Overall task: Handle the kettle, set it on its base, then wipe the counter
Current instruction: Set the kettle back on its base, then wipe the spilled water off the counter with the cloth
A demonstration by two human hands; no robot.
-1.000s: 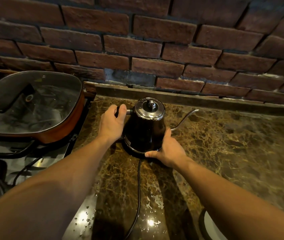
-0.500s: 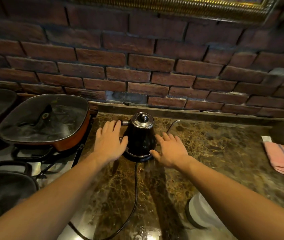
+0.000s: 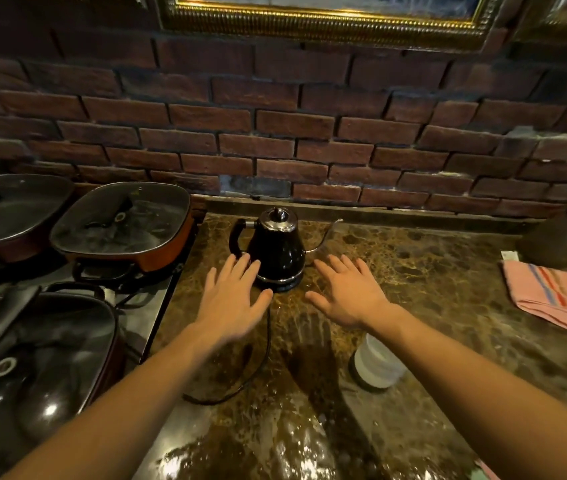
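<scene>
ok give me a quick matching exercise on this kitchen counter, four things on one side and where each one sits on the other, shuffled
Things:
1. kettle
2. pink striped cloth
3. white container
4. orange pan with glass lid

Places:
A. on the stove, left of the counter
B. under the right forearm, near the counter's front
C. on its base by the brick wall, between the two open hands
D. far right of the counter

Pairs: 1-C, 2-D, 3-B, 4-A

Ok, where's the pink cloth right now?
In the head view, the pink striped cloth lies folded on the marble counter at the far right, well right of the kettle and beyond the open right hand.
</scene>
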